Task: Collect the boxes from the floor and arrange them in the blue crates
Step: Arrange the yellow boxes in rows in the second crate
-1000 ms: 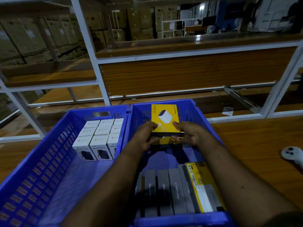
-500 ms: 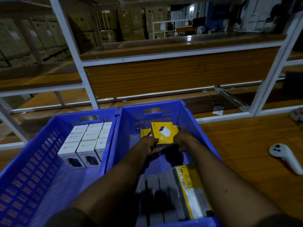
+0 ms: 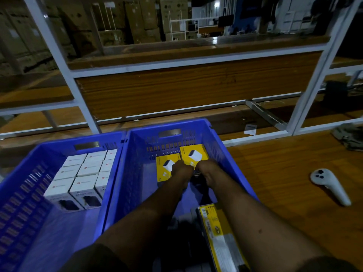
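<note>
Both hands are reaching deep into the right blue crate (image 3: 231, 165), setting a yellow box (image 3: 193, 155) against its far wall — just beside a second yellow box (image 3: 165, 166) already lying there. The left hand (image 3: 181, 170) and right hand (image 3: 208, 169) are gripping the box's near edge, though the fingers are hidden behind the knuckles. White boxes (image 3: 82, 173) are filling the far part of the left crate (image 3: 25, 193). The placing step appears nearly done — next, by this view, comes letting go cleanly without nudging the neighbour, then fetching another box.
</note>
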Demonstrator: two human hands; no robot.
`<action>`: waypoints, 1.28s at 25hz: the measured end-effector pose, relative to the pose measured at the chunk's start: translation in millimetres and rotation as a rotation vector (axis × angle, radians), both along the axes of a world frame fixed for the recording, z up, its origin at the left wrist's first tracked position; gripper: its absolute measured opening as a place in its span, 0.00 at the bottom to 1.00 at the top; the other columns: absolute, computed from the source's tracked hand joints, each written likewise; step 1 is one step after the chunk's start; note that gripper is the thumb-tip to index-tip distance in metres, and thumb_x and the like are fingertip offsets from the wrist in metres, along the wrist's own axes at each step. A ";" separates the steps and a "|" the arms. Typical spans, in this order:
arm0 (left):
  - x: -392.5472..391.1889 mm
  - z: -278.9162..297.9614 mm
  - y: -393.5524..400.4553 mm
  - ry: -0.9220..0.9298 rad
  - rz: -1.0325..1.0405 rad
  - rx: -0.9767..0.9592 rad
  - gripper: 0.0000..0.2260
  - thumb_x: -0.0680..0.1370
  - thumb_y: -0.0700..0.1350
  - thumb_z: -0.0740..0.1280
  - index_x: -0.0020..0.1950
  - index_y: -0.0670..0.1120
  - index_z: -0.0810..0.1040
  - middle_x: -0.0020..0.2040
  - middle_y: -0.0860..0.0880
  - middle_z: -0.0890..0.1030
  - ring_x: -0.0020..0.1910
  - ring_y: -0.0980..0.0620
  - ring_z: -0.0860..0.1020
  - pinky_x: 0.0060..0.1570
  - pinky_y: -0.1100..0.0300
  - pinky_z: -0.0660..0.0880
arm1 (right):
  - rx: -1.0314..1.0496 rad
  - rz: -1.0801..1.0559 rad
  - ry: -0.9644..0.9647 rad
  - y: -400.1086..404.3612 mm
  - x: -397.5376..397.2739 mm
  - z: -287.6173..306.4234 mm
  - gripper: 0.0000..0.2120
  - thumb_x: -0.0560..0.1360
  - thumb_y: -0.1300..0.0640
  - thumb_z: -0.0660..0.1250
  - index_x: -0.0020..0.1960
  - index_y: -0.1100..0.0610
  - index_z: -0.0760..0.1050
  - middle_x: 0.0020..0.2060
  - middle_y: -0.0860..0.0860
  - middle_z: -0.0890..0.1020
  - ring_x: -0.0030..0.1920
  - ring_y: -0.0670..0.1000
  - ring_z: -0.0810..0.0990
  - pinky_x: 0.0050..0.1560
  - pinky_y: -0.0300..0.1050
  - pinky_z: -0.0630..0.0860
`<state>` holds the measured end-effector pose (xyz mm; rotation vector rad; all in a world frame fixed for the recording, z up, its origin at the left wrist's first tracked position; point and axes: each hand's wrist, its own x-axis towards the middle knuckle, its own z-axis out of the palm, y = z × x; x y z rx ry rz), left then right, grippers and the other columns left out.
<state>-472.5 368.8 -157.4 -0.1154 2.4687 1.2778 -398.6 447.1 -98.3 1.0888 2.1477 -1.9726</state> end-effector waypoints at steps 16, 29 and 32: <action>80.5 94.6 -48.6 -0.050 -0.333 0.037 0.08 0.78 0.43 0.68 0.44 0.39 0.79 0.36 0.42 0.79 0.33 0.48 0.77 0.39 0.56 0.77 | 0.130 0.108 -0.010 4.4 4.9 12.6 0.03 0.76 0.66 0.62 0.43 0.61 0.71 0.39 0.59 0.75 0.37 0.56 0.76 0.33 0.46 0.69; 145.1 92.6 -64.0 0.209 -1.086 -0.405 0.35 0.68 0.74 0.62 0.66 0.52 0.77 0.65 0.50 0.79 0.63 0.50 0.76 0.66 0.50 0.72 | 0.200 0.245 0.088 -11.0 47.3 25.0 0.07 0.77 0.63 0.67 0.39 0.61 0.74 0.33 0.56 0.76 0.31 0.51 0.76 0.40 0.46 0.75; 150.0 99.0 -69.1 0.239 -1.045 -0.220 0.26 0.71 0.66 0.68 0.62 0.52 0.79 0.59 0.51 0.82 0.58 0.52 0.79 0.63 0.49 0.75 | 0.126 0.239 0.160 -12.2 59.0 34.4 0.12 0.78 0.64 0.65 0.36 0.60 0.71 0.30 0.55 0.73 0.28 0.49 0.73 0.34 0.44 0.72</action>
